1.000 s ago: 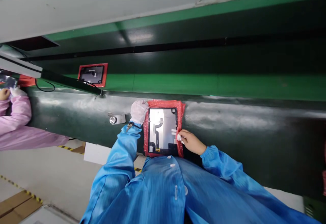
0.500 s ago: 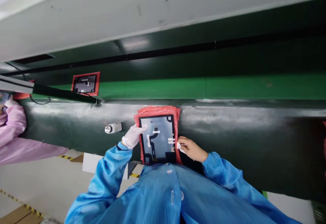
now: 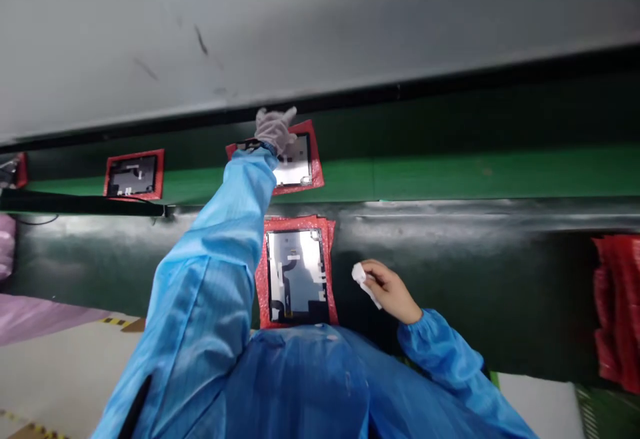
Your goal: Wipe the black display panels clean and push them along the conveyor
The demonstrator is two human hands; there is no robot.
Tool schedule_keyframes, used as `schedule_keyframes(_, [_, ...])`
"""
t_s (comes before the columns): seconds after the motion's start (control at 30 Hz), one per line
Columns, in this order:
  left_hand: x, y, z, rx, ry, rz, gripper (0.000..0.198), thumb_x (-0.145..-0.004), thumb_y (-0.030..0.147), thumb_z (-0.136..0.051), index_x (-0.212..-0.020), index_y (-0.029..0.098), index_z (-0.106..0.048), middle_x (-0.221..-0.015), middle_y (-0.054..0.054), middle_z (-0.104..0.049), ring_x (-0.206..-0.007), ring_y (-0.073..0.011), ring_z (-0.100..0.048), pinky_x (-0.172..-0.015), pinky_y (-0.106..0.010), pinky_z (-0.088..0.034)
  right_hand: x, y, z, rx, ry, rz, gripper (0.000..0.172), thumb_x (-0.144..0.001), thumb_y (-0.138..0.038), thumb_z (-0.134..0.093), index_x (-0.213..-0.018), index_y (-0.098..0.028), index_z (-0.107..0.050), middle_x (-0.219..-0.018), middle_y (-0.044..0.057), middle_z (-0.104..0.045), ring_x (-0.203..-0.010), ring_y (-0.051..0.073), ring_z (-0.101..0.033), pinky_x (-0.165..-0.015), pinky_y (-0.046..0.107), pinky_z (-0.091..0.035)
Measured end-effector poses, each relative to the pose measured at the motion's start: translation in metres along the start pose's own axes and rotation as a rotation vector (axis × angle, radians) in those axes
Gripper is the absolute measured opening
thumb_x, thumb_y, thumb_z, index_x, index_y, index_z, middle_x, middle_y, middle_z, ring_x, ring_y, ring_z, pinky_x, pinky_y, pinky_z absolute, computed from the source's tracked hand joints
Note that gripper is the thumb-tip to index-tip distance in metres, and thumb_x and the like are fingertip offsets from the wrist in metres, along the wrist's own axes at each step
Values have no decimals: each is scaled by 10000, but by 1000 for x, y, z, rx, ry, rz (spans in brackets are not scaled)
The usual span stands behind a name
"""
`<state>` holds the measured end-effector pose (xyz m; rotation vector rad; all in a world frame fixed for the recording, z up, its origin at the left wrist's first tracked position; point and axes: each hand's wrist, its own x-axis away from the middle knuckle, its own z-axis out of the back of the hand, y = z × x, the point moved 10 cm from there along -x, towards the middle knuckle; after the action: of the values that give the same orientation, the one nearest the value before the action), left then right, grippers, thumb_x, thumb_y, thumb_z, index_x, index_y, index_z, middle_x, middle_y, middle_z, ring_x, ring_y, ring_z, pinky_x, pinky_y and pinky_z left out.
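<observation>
My gloved left hand [image 3: 273, 129] reaches far out over the green belt [image 3: 450, 176]. Its fingers look spread, and it rests on the far corner of a screen panel in red bubble wrap [image 3: 300, 159] that lies there slightly askew. In front of me a second panel [image 3: 295, 272] lies reflective side up on red wrap on the dark table [image 3: 450, 279]. My bare right hand [image 3: 387, 289] hovers just right of it, fingers closed on a small white wipe [image 3: 361, 276].
Another wrapped panel [image 3: 134, 174] sits further left on the belt, with a black rail [image 3: 80, 204] in front of it. A pile of red wrap [image 3: 617, 306] lies at the right edge. Another person's pink sleeve [image 3: 30, 316] shows at the left.
My left hand left the stack in front of me and stretched out to the belt, where a wrapped panel now lies. My right hand drew slightly away from the near panel with the wipe.
</observation>
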<state>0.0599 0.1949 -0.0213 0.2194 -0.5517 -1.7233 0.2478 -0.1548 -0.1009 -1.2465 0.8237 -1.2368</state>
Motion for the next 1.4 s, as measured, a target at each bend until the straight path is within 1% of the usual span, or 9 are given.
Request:
schedule_keyframes(0.1, [48,11,7,-202,140,-106,611,-795,320,-640,-1364,201,-451,-1449,-80,-409,-1417,-303,-191,-1164,-557,45,-21,-14,-16,82,44,63,164,-857,-257,-530,-926,-223,-674,-922,65,-661,-834,180,-627,-774,323,-530])
schedule_keyframes(0.17, [116,18,-3,-240,156,-227,530,-864,341,-544,-1365,199,-445,-1416,-93,-445,-1394,-291,-273,-1173,-555,9,-41,-24,-38,166,55,139,175,-877,-262,-517,-912,-230,-686,-936,66,-660,-868,191,-622,-811,342,-531])
schedule_keyframes(0.37, [372,-8,-115,28,-90,-271,414,-925,271,-421,-1327,202,-495,-1339,-81,-554,-1311,-279,-442,-1147,-498,-278,-68,-20,-93,488,96,254,278,-886,-133,-423,-854,-205,-689,-894,86,-607,-893,229,-558,-903,431,-466])
schedule_keyframes(0.47, [434,-18,-161,-22,-135,-272,440,-903,271,-441,-1332,199,-508,-1358,-103,-544,-1327,-309,-418,-1132,-511,-296,-48,-12,-115,532,-38,302,292,-908,-137,-403,-834,-210,-676,-858,77,-586,-852,215,-527,-855,397,-470])
schedule_keyframes(0.57, [445,-22,-179,-155,-142,-277,457,-918,269,-426,-1367,204,-476,-1391,-85,-519,-1353,-283,-386,-1147,-489,-279,-39,-13,-122,558,-155,365,281,-903,-134,-413,-815,-209,-668,-856,78,-584,-862,217,-516,-844,388,-464])
schedule_keyframes(0.7, [436,-20,-178,-235,-82,-294,442,-937,320,-441,-1365,218,-480,-1402,-64,-513,-1361,-260,-377,-1152,-477,-277,-53,-14,-98,641,29,295,285,-885,-129,-407,-762,-183,-657,-852,93,-577,-852,226,-505,-837,400,-447])
schedule_keyframes(0.9, [434,-20,-181,-265,-102,-304,457,-936,340,-460,-1377,222,-471,-1400,-62,-516,-1365,-261,-370,-1149,-463,-287,-41,-14,-113,605,-53,322,246,-869,-134,-444,-747,-202,-647,-810,53,-578,-798,184,-520,-793,322,-464])
schedule_keyframes(1.07, [433,-18,-180,-271,-117,-314,461,-941,335,-447,-1384,209,-455,-1414,-64,-501,-1373,-268,-357,-1153,-474,-276,-50,-12,-88,656,143,249,279,-890,-164,-395,-764,-189,-643,-810,68,-554,-786,200,-500,-795,358,-456])
schedule_keyframes(1.4, [432,-16,-184,-247,-117,-324,482,-933,295,-461,-1405,212,-414,-1402,-89,-504,-1389,-266,-326,-1156,-487,-247,-69,-17,-121,661,152,245,216,-856,-154,-444,-768,-190,-638,-833,79,-546,-822,211,-508,-812,361,-464])
